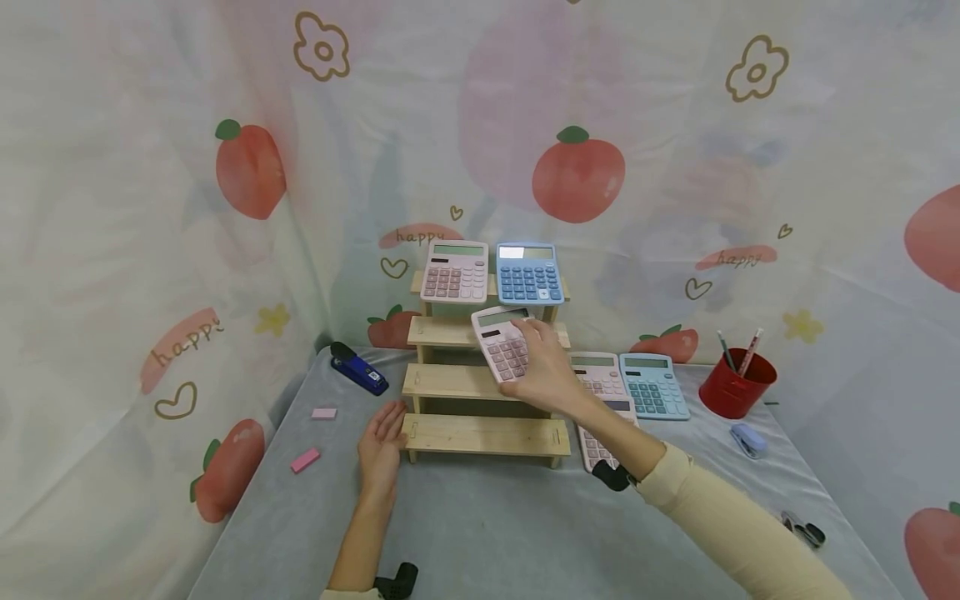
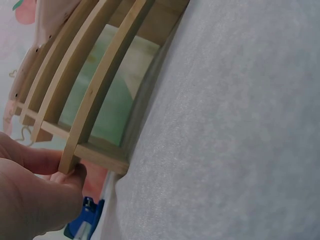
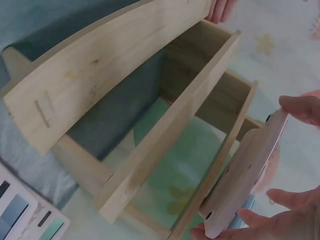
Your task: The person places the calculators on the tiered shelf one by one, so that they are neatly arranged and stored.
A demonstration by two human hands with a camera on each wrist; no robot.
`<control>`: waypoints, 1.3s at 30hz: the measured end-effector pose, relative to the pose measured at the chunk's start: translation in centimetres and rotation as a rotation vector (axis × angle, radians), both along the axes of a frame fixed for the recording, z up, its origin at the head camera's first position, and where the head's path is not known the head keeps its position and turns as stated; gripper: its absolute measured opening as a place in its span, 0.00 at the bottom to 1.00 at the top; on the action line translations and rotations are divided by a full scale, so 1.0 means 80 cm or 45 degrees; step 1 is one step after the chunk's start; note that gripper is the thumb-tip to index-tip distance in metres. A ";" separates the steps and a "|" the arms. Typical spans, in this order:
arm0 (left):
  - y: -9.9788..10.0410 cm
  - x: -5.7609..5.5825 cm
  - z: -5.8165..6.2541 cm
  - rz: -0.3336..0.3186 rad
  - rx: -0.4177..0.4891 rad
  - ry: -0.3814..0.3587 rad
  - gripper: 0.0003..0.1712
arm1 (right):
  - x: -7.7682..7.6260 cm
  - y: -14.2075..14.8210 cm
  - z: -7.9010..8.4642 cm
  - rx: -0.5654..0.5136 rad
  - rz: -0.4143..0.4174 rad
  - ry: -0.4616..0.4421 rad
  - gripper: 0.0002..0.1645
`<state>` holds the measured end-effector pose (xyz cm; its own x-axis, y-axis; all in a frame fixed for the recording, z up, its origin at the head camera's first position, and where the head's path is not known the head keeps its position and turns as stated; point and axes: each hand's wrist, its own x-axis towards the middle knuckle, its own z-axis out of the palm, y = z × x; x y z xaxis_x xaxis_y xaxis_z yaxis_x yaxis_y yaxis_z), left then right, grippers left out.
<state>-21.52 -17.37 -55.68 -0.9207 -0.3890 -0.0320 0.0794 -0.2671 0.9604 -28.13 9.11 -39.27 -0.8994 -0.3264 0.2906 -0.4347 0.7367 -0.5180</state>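
Note:
My right hand (image 1: 546, 371) grips a pink calculator (image 1: 501, 343) by its sides, over the upper middle steps of a tiered wooden stand (image 1: 483, 435). In the right wrist view the calculator (image 3: 247, 175) shows edge-on, thumb at one end and fingers at the other, close to an upper step. My left hand (image 1: 381, 454) is at the left end of the lowest step; in the left wrist view its thumb and finger pinch that board end (image 2: 70, 162). On the top step, a pink calculator (image 1: 454, 273) leans beside a blue calculator (image 1: 528, 275).
Right of the stand lie pink calculators (image 1: 600, 375) and a light blue calculator (image 1: 654, 387). Beyond are a red pencil cup (image 1: 731, 390), a small blue stapler (image 1: 748, 440) and scissors (image 1: 804, 529). At left lie a dark blue stapler (image 1: 360, 369) and two pink erasers (image 1: 305, 460).

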 end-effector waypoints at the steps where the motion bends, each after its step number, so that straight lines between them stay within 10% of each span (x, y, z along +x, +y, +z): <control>1: 0.000 0.000 0.000 0.001 -0.005 0.001 0.39 | -0.002 -0.005 -0.001 0.005 0.002 -0.005 0.67; 30: -0.004 -0.001 0.003 0.022 -0.005 -0.044 0.40 | -0.032 -0.152 -0.031 0.028 -0.130 0.198 0.51; 39: -0.002 -0.002 0.002 0.016 -0.015 -0.041 0.40 | -0.028 -0.128 -0.041 -0.102 0.035 0.191 0.45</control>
<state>-21.70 -17.54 -55.52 -0.9142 -0.4013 -0.0568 0.0518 -0.2546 0.9657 -30.41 -1.15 -42.52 -0.8351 -0.3204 0.4472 -0.5309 0.6824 -0.5025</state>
